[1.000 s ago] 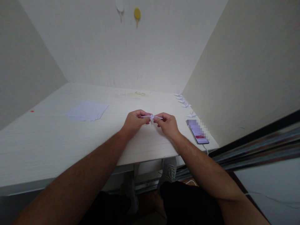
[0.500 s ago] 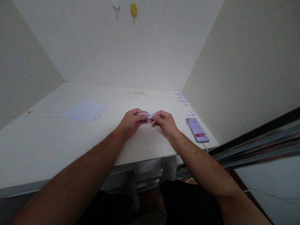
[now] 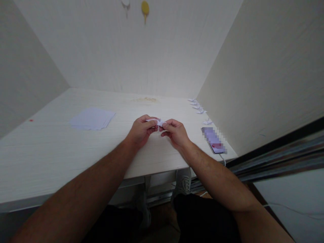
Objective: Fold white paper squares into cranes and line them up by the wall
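On the desk (image 3: 50,152), towards its left edge, a loose stack of sheets (image 3: 93,118) lies flat and well apart from the hands, so it is in little danger. The left hand (image 3: 140,130) is closed in a pinch, thumb against fingertips, on one end of the small folded paper (image 3: 157,122), which is held just above the desk's middle, nearer the front edge than the back. The right hand (image 3: 174,132) pinches the other end just as tightly, and the two hands almost touch. The piece is tiny and mostly hidden by the fingers, so its creases cannot be read. With both pinches so close, a pull apart or a twist would likely tear the paper at a fold or flatten a crease, and a slackened pinch could let it drop to the desk. Along the right edge sit small folded figures (image 3: 198,108) and, nearer the front corner, a phone (image 3: 214,140). A wide swing of the right elbow could knock either one.
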Demonstrator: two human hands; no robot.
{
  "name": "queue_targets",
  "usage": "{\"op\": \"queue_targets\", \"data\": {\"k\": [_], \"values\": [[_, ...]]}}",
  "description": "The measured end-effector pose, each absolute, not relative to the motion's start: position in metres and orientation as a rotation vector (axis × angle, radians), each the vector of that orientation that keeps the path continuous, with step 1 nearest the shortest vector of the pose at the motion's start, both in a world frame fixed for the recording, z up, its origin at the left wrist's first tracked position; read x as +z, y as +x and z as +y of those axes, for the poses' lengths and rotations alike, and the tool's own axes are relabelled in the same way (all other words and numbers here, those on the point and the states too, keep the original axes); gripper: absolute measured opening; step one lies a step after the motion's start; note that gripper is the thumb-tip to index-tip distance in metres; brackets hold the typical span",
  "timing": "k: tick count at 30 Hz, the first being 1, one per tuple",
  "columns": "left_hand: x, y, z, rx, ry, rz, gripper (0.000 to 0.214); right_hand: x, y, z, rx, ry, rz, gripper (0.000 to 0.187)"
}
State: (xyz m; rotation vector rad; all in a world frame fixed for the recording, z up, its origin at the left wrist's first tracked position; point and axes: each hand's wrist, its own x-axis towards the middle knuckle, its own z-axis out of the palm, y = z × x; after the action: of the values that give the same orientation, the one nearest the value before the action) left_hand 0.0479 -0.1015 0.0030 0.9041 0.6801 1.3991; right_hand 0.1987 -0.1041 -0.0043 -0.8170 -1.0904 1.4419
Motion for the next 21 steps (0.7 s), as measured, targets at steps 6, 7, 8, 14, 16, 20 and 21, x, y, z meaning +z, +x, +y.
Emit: {"op": "queue_targets", "data": {"k": [6,7,8,14,16,20,21], "values": [[0.0013,0.0491,-0.1001,1.431,0.904,0.722,0.031,-0.0044,0.1978,-0.1041,1.447,-0.829,-1.076,0.031],[0.0008,0.0493,-0.0998,1.432,0.906,0.73,0.031,-0.0047,0.1979,-0.104,1.448,-0.837,-1.071,0.03],[0.0005,0.0494,-0.0994,1.429,0.907,0.739,0.032,-0.0049,0.1979,-0.1037,1.448,-0.846,-1.065,0.03],[-0.0011,0.0494,-0.0978,1.379,0.908,0.807,0.031,-0.0033,0.1984,-0.1012,1.407,-0.89,-1.036,0.026],[-0.0015,0.0492,-0.0972,1.357,0.911,0.832,0.031,-0.0024,0.1993,-0.1003,1.391,-0.877,-1.042,0.031],[-0.0017,0.0493,-0.0966,1.366,0.914,0.845,0.031,-0.0038,0.2006,-0.098,1.4,-0.849,-1.072,0.028],[-0.0017,0.0493,-0.0966,1.368,0.921,0.847,0.031,-0.0046,0.2007,-0.0975,1.403,-0.847,-1.072,0.028]]}}
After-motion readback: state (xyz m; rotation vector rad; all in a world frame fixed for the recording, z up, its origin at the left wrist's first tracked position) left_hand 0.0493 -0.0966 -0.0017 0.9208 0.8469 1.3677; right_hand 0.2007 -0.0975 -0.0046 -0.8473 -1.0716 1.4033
